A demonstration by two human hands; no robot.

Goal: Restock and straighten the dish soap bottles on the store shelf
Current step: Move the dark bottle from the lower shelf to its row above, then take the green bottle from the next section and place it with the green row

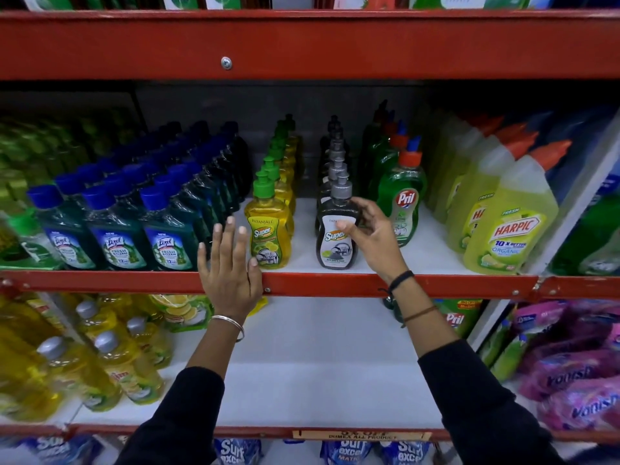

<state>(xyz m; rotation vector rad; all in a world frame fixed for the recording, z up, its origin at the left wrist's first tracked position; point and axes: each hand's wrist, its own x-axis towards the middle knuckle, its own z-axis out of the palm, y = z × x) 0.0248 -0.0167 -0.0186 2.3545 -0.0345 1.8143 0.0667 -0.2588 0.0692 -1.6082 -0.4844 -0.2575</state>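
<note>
On the middle shelf (335, 284) stand two rows of Patanjali Super dish soap. A yellow bottle (269, 234) with a green cap heads one row; a dark grey bottle (336, 239) with a grey cap heads the other. My right hand (370, 234) wraps around the right side of the front grey bottle, thumb across its label. My left hand (229, 268) is flat with fingers spread, just left of the front yellow bottle; its thumb touches the bottle's base at the shelf's red edge. A green Pril row (402, 209) stands to the right.
Blue-capped Lizol bottles (114, 233) fill the shelf to the left, yellow-green Harpic bottles (510, 229) to the right. White shelf shows between the two Super rows. The lower shelf (318, 357) holds yellow bottles at left, pink Vanish pouches (577, 380) at right, bare white between.
</note>
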